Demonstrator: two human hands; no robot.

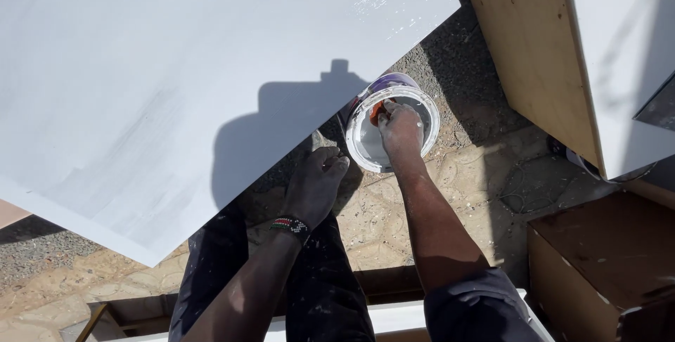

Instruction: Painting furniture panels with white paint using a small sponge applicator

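Inside the round white paint bucket [362, 146], my right hand [401, 128] is clenching an orange-handled tool [377, 109]; my left hand [316, 184], loosely curled and holding nothing, is resting beside the large white-painted board [176, 82].

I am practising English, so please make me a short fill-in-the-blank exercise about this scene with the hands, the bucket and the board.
1. The right hand reaches into a ____ bucket on the ground.
2. The left hand wears a beaded ____ at the wrist.
3. The big board is painted ____.
4. The thing under the right hand's fingers is ____ in colour.

Missing words: white; bracelet; white; orange
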